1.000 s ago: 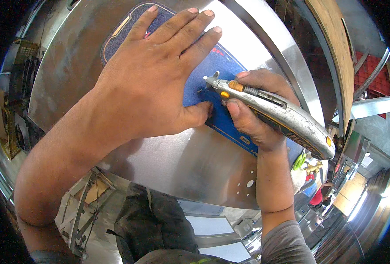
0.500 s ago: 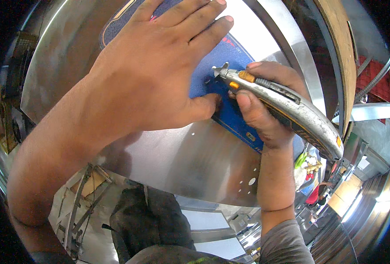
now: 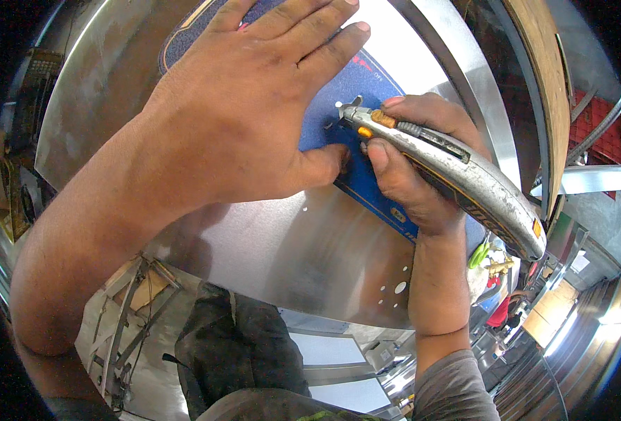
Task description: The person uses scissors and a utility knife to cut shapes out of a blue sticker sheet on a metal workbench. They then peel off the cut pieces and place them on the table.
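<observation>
My left hand (image 3: 247, 112) lies flat with its fingers spread, pressing on a blue printed panel sticker (image 3: 377, 179). The sticker rests on a shiny sheet-metal panel (image 3: 303, 259) that has several small holes. In my right hand (image 3: 422, 168) is a silver utility knife (image 3: 457, 165) with a yellow slider, my thumb and fingers wrapped round its body. The knife's tip meets the sticker at a small pale hole (image 3: 339, 105), just right of my left thumb and index finger. Part of the sticker is hidden beneath my left hand.
A wooden edge (image 3: 542, 77) and a red crate (image 3: 598, 133) stand at the right. Green and yellow small items (image 3: 489, 259) lie beyond my right wrist. A metal stand (image 3: 124, 330) is at the lower left. Someone in red (image 3: 500, 313) shows in the background.
The knife and my right hand have shifted very slightly left, with the knife's back end tipping a little lower. My left hand stays nearly in place on the sticker.
</observation>
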`<act>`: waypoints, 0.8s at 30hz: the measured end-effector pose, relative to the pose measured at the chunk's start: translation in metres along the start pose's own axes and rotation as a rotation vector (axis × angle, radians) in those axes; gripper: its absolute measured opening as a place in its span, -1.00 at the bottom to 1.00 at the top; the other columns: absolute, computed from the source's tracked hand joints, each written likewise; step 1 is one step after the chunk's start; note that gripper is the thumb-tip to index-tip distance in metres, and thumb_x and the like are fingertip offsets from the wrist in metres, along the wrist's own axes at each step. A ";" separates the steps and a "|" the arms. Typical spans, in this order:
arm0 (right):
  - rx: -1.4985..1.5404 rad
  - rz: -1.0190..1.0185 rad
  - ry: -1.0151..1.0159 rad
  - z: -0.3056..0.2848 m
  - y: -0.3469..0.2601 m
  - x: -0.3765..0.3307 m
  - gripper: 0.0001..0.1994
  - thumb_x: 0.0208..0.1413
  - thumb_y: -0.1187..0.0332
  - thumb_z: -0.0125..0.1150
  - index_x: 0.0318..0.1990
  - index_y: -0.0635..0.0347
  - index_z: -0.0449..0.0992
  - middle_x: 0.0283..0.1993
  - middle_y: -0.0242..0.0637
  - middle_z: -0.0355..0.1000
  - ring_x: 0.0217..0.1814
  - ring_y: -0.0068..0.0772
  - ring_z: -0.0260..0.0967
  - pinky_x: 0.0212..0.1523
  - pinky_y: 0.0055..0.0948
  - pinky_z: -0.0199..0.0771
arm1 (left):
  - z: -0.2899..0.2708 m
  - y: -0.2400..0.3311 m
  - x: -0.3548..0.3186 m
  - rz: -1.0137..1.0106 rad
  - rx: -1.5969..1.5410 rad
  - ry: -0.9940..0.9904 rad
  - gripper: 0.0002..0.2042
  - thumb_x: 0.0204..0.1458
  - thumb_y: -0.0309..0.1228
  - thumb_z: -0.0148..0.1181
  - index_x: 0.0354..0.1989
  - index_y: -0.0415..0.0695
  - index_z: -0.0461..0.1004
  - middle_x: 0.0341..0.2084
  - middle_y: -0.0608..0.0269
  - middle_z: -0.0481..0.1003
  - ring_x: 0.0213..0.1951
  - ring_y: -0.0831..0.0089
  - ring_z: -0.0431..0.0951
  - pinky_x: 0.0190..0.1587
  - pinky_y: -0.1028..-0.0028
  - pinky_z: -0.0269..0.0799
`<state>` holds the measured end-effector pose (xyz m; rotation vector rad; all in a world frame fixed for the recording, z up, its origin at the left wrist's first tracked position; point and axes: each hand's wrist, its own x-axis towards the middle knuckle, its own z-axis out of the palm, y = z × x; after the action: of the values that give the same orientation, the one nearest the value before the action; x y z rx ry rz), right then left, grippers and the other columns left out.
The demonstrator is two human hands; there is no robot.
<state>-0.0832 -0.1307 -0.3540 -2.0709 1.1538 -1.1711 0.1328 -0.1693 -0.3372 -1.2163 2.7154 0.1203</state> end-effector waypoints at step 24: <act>-0.016 -0.042 -0.028 -0.003 0.001 0.003 -0.70 -0.10 0.34 0.53 -0.17 0.16 0.66 -0.23 -0.28 0.62 -0.27 -0.43 0.59 -0.21 -0.44 0.61 | 0.015 -0.005 -0.005 0.050 0.034 0.165 0.00 0.19 0.36 -0.25 0.46 -0.41 -0.01 0.48 -0.32 -0.05 0.54 -0.07 -0.12 0.52 -0.10 -0.32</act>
<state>-0.0857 -0.1336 -0.3519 -2.1266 1.1148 -1.1519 0.1413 -0.1671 -0.3511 -1.1989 2.8770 -0.0210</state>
